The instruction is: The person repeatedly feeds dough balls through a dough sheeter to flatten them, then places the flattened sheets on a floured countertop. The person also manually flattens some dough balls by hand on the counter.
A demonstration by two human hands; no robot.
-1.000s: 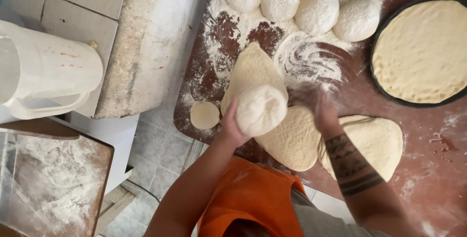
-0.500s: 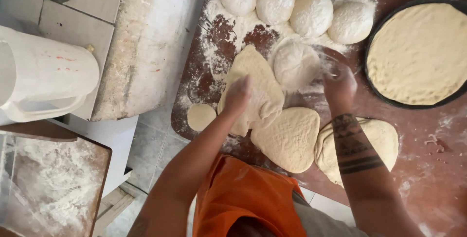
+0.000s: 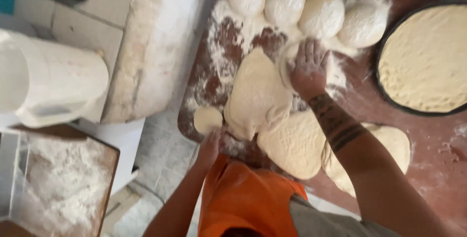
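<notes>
My right hand (image 3: 308, 67) lies flat, fingers spread, pressing on a dough ball (image 3: 289, 64) on the floured reddish-brown worktop (image 3: 423, 139). My left hand (image 3: 209, 145) rests at the worktop's near edge, just below a small dough piece (image 3: 207, 118), holding nothing I can see. A flattened dough sheet (image 3: 255, 93) lies between the hands. Two more flattened pieces (image 3: 294, 142) (image 3: 396, 144) sit nearer me, under my tattooed right forearm. Several round dough balls (image 3: 321, 13) line the far side.
A round black pan holding flattened dough (image 3: 428, 57) sits at the right. A white plastic jug (image 3: 46, 83) stands at the left beside a flour-dusted ledge (image 3: 155, 47). A wooden box of flour (image 3: 63, 183) is at lower left. An orange apron (image 3: 243, 198) is below.
The dough ball went from my left hand onto the floured spot, and my right hand now presses it flat. My left hand has drawn back to the worktop's near edge.
</notes>
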